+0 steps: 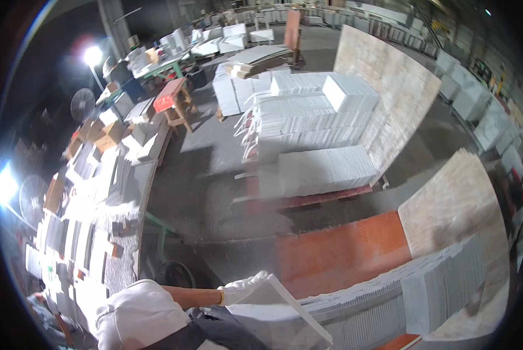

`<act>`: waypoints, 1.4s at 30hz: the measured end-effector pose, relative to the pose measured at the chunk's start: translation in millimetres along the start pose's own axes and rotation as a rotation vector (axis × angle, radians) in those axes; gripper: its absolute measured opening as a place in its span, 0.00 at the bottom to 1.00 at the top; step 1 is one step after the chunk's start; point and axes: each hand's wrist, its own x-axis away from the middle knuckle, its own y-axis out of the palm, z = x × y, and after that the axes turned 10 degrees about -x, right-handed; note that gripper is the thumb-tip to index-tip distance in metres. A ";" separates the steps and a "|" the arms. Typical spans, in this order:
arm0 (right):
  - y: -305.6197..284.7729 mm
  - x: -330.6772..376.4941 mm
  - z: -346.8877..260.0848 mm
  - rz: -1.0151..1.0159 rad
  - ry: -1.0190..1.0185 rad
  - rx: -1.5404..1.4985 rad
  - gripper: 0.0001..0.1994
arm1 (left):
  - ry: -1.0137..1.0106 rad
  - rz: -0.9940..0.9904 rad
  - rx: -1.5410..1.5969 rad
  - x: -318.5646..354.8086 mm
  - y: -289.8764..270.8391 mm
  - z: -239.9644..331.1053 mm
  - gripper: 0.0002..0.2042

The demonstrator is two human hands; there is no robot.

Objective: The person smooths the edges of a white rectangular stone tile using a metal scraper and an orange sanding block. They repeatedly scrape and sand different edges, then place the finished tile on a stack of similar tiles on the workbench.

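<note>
At the lower edge, my left arm reaches right from a white sleeve. My left hand [245, 289], in a white glove with a yellow band at the wrist, is closed on the upper edge of a thin pale stone tile [276, 318]. The tile is tilted and partly cut off by the picture's lower edge. Just right of it stands a long row of similar tiles [355, 318], packed on edge. My right hand is not in view.
An orange-red board [346, 251] and a plywood panel [457, 201] adjoin the tile row. Ahead, stacked white tiles [325, 169] stand on a red base before a tall plywood sheet [384, 87]. A cluttered workbench [130, 233] runs along the left, near a red-topped wooden stand [171, 90].
</note>
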 end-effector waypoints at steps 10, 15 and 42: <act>127.4 59.3 50.8 -0.075 0.071 0.027 0.33 | 0.006 0.052 0.044 35.9 -96.4 -53.7 0.47; 206.4 96.3 92.5 -0.124 0.107 0.049 0.34 | 0.104 0.203 0.047 40.6 -164.9 -133.6 0.36; 616.1 -85.0 254.8 -0.983 0.505 0.905 0.39 | -0.559 1.035 0.947 55.8 -369.5 -285.3 0.25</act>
